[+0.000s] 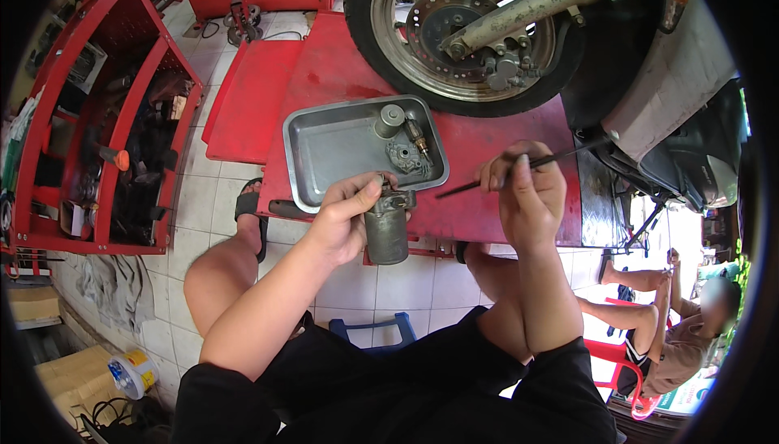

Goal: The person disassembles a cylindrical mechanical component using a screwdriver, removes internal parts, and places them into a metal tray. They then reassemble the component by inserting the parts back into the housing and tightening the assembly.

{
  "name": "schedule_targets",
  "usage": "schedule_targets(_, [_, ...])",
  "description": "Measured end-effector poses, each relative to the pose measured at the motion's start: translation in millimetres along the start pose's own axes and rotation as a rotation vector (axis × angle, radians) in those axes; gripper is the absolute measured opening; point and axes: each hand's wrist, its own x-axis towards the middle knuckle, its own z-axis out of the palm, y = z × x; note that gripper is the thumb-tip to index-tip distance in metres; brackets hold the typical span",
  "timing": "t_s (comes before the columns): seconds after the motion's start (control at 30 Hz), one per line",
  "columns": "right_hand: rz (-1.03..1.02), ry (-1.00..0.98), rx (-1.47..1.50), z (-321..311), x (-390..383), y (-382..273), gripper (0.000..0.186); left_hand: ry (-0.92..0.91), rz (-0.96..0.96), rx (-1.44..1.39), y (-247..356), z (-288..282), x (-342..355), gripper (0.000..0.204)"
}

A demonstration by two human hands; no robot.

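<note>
My left hand [350,215] is closed around the upper end of a grey cylindrical motor housing [387,237], which it holds upright just past the near edge of the metal tray [329,148]. To its right, my right hand [531,197] is raised with the fingers pinched on a thin dark rod [471,188]. One end of the rod points left toward the housing, with a gap between them. Inside the tray lie a short metal cylinder [390,120], an armature with a copper-coloured end [418,137] and a grey cast metal part [403,157].
The tray rests on a red lift platform [324,63], with a dark tool handle [288,209] at its near left corner. A motorcycle wheel [462,30] stands beyond. Red shelving [122,111] is on the left. A seated person [677,347] is at right, over a blue stool [373,330] below me.
</note>
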Motion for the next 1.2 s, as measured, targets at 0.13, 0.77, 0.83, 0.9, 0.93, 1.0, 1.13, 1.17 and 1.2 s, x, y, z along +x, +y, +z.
schedule_targets(0.13, [0.309,-0.090,-0.308,6,-3,4,0.019,-0.211,0.058,0.010,17,3,1,0.069])
schedule_targets(0.77, [0.497,-0.233,-0.008,40,-31,44,0.062,0.070,0.749,0.760,29,36,-12,0.068])
schedule_targets(0.83, [0.605,-0.287,0.022,49,-35,42,0.062,0.088,0.677,0.570,30,32,-9,0.059])
schedule_targets(0.9, [0.582,-0.250,0.002,58,-41,51,0.057,0.138,0.535,0.378,32,21,-7,0.057])
schedule_targets(0.93, [0.548,-0.211,-0.025,62,-42,57,0.055,0.148,0.487,0.308,33,21,-7,0.054])
schedule_targets(1.0, [0.532,-0.158,-0.029,63,-44,60,0.049,0.159,0.480,0.299,32,17,-6,0.053])
schedule_targets(1.13, [0.532,-0.131,0.024,59,-46,63,0.042,0.028,0.580,0.465,35,26,-3,0.067])
schedule_targets(1.17, [0.513,-0.119,0.076,57,-48,64,0.041,-0.026,0.623,0.524,36,31,-3,0.071])
schedule_targets(1.2, [0.491,-0.107,0.127,54,-49,64,0.040,-0.046,0.623,0.603,38,35,-3,0.080])
